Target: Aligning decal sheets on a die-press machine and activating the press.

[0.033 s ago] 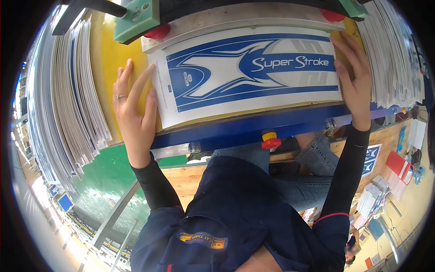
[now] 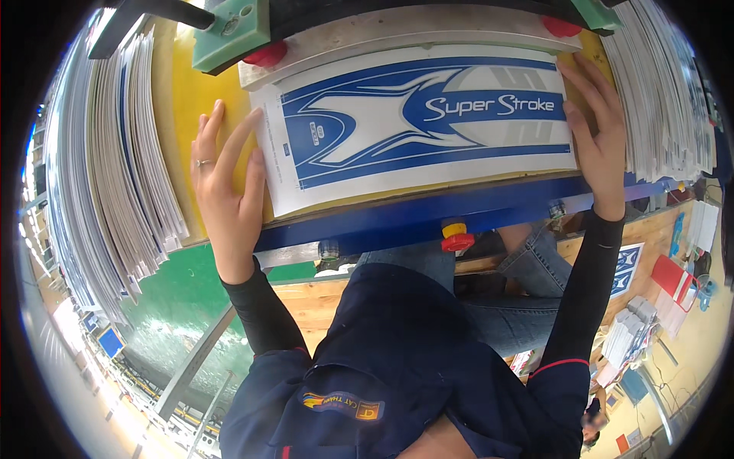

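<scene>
A white printed sheet (image 2: 367, 126) with a blue flame-like pattern and lettering lies flat on the yellow surface of the machine table (image 2: 186, 69). At the sheet's left edge, my left hand (image 2: 227, 172) rests with fingers spread, index fingertip and thumb at the margin. My right hand (image 2: 600, 130) lies along the right edge, fingers stretched out and touching the sheet's border. Neither hand grips anything. Behind the sheet, its far edge runs alongside a pale metal bar (image 2: 405, 47).
Tall stacks of sheets stand at left (image 2: 126, 153) and right (image 2: 665, 92). Green blocks (image 2: 232, 34) and red knobs (image 2: 265, 53) sit above the bar. A red and yellow push button (image 2: 457, 237) hangs under the table's blue front edge (image 2: 397, 210).
</scene>
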Tool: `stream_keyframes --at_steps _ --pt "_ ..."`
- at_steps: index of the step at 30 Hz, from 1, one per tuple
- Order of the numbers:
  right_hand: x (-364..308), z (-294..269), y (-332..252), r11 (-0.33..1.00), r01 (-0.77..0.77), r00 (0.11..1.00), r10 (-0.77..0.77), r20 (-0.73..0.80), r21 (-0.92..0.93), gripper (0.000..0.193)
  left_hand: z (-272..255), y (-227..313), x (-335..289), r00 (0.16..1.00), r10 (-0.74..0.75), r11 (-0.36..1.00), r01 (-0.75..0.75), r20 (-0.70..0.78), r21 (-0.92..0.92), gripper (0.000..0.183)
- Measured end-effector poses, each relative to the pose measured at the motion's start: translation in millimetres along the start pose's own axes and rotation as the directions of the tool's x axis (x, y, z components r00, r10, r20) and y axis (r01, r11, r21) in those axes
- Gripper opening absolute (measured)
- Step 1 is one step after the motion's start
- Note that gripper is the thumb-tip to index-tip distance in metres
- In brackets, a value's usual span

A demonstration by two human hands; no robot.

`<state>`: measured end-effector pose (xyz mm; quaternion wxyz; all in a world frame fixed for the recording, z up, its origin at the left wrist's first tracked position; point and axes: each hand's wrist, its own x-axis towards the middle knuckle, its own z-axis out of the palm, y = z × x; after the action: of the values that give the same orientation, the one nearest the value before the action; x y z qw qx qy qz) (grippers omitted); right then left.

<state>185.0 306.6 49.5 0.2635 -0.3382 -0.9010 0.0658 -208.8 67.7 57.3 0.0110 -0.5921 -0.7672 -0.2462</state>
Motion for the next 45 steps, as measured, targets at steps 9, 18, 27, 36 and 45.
stream_keyframes --at_steps 9,18,27,36,45 --pt "2.2 -1.7 -4.5 1.000 -0.008 1.000 0.008 -0.010 0.002 0.039 1.7 -0.7 -0.6 1.000 -0.012 1.000 0.012 0.002 -0.001 0.038" --pt "1.3 0.0 -3.1 1.000 -0.006 1.000 0.006 -0.020 0.012 0.039 0.1 -0.4 -0.4 1.000 0.001 1.000 -0.001 0.005 0.018 0.038" --pt "2.8 0.7 -3.6 1.000 -0.007 1.000 0.007 -0.018 0.023 0.040 1.2 1.6 1.2 1.000 -0.008 0.999 0.009 0.020 -0.038 0.039" --pt "0.7 -1.2 -6.1 1.000 -0.015 1.000 0.015 -0.027 0.015 0.039 -0.6 0.8 -2.0 1.000 0.003 1.000 -0.002 0.017 -0.024 0.039" --pt "-3.1 -6.2 -4.2 0.956 -0.118 0.984 0.149 -0.098 0.269 0.035 -1.8 -0.1 -0.3 1.000 0.028 0.997 -0.029 -0.006 -0.078 0.037"
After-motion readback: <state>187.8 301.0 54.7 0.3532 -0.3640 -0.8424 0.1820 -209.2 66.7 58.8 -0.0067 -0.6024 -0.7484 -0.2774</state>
